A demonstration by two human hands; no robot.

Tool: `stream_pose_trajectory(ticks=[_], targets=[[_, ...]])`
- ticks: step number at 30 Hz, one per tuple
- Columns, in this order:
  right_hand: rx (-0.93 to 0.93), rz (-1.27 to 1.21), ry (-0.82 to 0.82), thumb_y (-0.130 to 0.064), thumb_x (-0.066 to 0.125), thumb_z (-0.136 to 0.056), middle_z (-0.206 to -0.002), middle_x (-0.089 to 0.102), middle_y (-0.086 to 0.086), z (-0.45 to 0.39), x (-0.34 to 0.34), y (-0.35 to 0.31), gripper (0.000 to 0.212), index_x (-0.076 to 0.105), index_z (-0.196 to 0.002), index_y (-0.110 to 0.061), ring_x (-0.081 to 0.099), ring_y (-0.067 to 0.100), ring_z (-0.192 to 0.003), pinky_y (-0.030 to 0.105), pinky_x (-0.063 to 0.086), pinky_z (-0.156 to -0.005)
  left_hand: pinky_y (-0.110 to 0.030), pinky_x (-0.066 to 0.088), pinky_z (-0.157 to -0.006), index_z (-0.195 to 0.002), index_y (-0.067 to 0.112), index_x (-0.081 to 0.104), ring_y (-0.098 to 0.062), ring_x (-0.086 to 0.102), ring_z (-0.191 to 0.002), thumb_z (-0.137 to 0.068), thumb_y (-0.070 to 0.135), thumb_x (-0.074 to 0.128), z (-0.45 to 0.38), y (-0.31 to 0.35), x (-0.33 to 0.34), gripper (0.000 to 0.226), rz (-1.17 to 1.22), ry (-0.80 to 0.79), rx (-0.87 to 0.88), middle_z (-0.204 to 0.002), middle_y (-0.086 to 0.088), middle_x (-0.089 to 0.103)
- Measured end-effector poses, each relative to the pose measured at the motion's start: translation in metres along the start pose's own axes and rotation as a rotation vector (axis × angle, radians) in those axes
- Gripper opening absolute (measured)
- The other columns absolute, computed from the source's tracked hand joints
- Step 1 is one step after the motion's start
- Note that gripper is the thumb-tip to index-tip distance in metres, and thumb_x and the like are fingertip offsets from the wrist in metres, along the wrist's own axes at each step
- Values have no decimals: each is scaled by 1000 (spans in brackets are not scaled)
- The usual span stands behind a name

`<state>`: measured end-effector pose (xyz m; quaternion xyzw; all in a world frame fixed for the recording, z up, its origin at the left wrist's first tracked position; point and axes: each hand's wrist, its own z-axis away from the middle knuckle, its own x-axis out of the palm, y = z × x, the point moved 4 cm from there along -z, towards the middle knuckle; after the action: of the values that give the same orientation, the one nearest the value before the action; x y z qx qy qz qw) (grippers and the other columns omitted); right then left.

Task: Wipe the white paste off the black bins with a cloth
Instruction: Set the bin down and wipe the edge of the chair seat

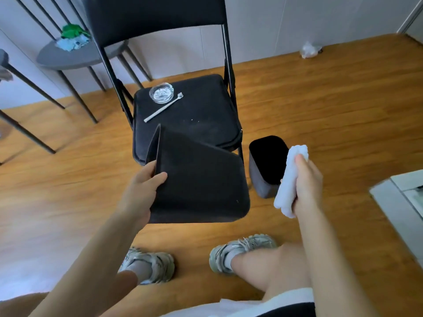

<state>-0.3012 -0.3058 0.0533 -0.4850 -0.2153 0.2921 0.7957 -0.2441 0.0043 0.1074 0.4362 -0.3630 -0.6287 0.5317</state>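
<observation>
A black bin (199,179) is held up at the centre of the frame, tilted with its side wall toward the camera and its mouth turned to the upper left; its inside is hidden, and only a few tiny pale specks are seen on the dark wall. It is grasped at the rim by the left hand (143,186), thumb laid on the outer wall and fingers curled over the edge. To the right of centre, a rolled white cloth (289,179) is clenched in the right hand (307,181), held clear of both bins. Just behind the cloth, a second black bin (265,165) is seen standing on the wooden floor (343,110), its mouth open to the camera and its interior too dark for any contents to be made out.

Above centre, the seat of a black folding chair (201,110) is occupied by a small glass dish (161,92) smeared inside with white paste, and by a white toothbrush (163,107) laid just beside it, bristles to the upper right. At the upper left, a heap of green and pale blue cloths (73,37) is seen on a round grey table (75,56). A crumpled clear bag (310,50) is seen by the wall at the upper right. No label or writing can be read anywhere.
</observation>
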Motion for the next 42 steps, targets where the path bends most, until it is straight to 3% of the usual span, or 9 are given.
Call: stream_pose_trajectory(ticks=[6, 12, 15, 20, 23, 29, 34, 38, 42], targets=[[41, 180, -12, -35, 53, -89, -77, 58, -8, -57, -24, 5, 18, 64, -80, -24, 58, 10, -74, 25, 42, -62, -27, 54, -74, -113, 27, 62, -7, 68, -89, -100, 5, 46, -39, -62, 85, 30, -391, -75, 81, -98, 12, 71], [100, 176, -15, -53, 53, -84, -57, 41, -17, -75, -37, 12, 31, 59, -75, -23, 45, 8, -58, 22, 33, -55, -41, 57, -65, -130, 14, 53, -14, 64, -74, -102, 11, 43, -43, -117, 155, 30, -644, -60, 141, -89, 4, 67], [22, 194, 23, -47, 52, -87, -63, 53, -15, -80, -48, 8, 24, 63, -83, -26, 56, 7, -67, 23, 40, -60, -37, 49, -48, -136, 10, 48, -18, 60, -59, -102, 12, 42, -41, -130, 189, 35, -709, -67, 185, -78, -3, 66], [15, 112, 46, -52, 54, -87, -73, 66, -22, -80, -53, 3, 20, 64, -79, -37, 64, -5, -72, 20, 46, -61, -28, 39, -46, -146, 11, 37, -20, 56, -60, -104, 15, 38, -27, -132, 239, 42, -842, -145, 236, -76, -6, 61], [15, 109, 51, -43, 54, -90, -80, 65, -15, -80, -48, 5, 17, 61, -77, -34, 65, 3, -81, 24, 50, -68, -19, 27, -43, -148, 12, 34, -14, 50, -58, -104, 15, 37, -29, -135, 246, 44, -844, -137, 173, -78, -5, 59], [-55, 172, 29, -38, 53, -90, -81, 62, 1, -71, -22, 4, 21, 61, -86, -20, 65, 14, -79, 29, 50, -70, -28, 29, -44, -145, 10, 37, -20, 51, -54, -103, 14, 38, -35, -143, 194, 42, -846, -146, 183, -68, -7, 58], [-96, 240, -104, -36, 53, -88, -61, 55, -19, -52, 35, 6, 17, 61, -76, -26, 58, 5, -69, 25, 44, -64, -26, 34, -48, -146, 12, 36, -15, 54, -56, -104, 16, 39, -35, -149, 101, 42, -928, -100, 199, -68, 1, 57], [-164, 400, -192, -36, 53, -85, -65, 55, -14, -29, 83, 12, 19, 60, -77, -22, 57, 9, -71, 28, 44, -65, -26, 33, -46, -148, 11, 35, -14, 52, -52, -104, 17, 40, -34, -164, 16, 44, -1040, -58, 128, -63, 3, 54], [-262, 550, -270, -37, 52, -88, -65, 50, -13, -8, 124, 20, 20, 52, -71, -25, 52, 7, -68, 24, 39, -61, -33, 35, -48, -144, 4, 40, -26, 56, -54, -103, 14, 41, -40, -185, -65, 42, -1127, 45, 50, -64, -4, 56]])
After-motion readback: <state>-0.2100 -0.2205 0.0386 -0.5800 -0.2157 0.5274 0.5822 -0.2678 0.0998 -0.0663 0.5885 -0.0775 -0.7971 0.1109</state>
